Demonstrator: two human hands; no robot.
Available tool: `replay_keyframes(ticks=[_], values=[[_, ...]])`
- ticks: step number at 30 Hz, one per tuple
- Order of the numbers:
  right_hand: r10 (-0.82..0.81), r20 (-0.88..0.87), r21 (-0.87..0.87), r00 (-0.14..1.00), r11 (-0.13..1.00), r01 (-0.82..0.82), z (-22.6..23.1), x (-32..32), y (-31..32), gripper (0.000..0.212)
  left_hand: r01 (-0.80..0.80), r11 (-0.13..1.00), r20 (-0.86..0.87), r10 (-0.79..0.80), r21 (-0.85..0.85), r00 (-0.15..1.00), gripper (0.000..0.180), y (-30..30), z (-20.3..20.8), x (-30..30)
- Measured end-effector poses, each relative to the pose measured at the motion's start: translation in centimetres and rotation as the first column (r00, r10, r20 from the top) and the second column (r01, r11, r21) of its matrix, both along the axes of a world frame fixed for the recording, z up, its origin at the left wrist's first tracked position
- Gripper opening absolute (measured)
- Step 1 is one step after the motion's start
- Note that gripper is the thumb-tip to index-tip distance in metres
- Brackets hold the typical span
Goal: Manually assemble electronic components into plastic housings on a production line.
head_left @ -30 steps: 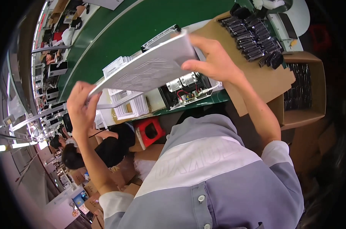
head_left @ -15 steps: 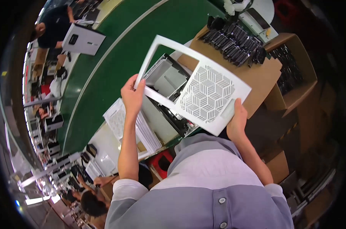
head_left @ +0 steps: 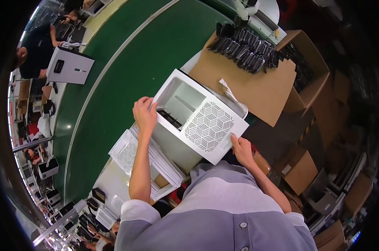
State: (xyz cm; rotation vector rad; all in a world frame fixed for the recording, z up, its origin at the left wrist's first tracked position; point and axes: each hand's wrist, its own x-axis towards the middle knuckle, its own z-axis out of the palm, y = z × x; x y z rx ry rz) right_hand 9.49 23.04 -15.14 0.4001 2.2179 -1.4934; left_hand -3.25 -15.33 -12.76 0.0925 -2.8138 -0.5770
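Observation:
A white panel (head_left: 239, 126) with a square opening and a geometric grille lies over a boxy appliance housing (head_left: 185, 98), whose grey inside shows through the opening. My left hand (head_left: 144, 115) grips the panel's left edge, its fingertips curled over the rim. At the near right corner my right hand (head_left: 242, 150) holds the panel with the thumb on top; its other fingers are partly hidden. A white power cord with a plug (head_left: 228, 90) rests along the housing's far side.
A stack of similar white panels (head_left: 154, 167) is left of the housing. Behind it lie a cardboard sheet (head_left: 256, 98) and many black wrapped parts (head_left: 244, 48); an open carton (head_left: 319, 79) stands right. Beyond the green conveyor belt (head_left: 126, 71), a person works beside a white appliance (head_left: 70, 67).
The panel, held raised and tilted over the open housing before, has come down onto it. Both hands have moved with it, and the power cord has come into sight.

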Motion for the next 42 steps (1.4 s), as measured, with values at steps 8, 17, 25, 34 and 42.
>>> replay_keyframes(ticks=[8,17,25,34,42], values=[[-0.050,0.131,-0.057,0.990,0.997,0.058,1.5,-0.8,-0.8,0.066,-0.090,0.994,0.049,0.087,0.065,0.995,0.024,-0.2,-1.9,-0.4],[0.061,0.074,0.093,0.995,0.993,-0.068,1.0,-0.3,-0.1,0.063,-0.014,0.998,0.396,0.040,-0.069,0.917,0.050,4.1,0.9,-6.8],[0.365,-0.585,0.427,0.724,0.898,-0.107,5.4,-2.2,-3.4,0.029,-0.042,0.985,0.526,0.126,-0.169,0.841,0.047,5.0,-2.2,-9.6],[0.712,-0.558,0.604,0.426,0.701,-0.379,1.8,-3.2,-6.7,0.073,-0.021,0.983,0.500,0.111,-0.182,0.859,0.045,5.3,-2.2,-10.4],[0.605,-0.631,0.435,0.485,0.794,-0.425,2.2,-2.7,-5.5,0.071,0.010,0.986,0.427,0.063,-0.167,0.902,0.051,5.4,-0.9,-8.8]])
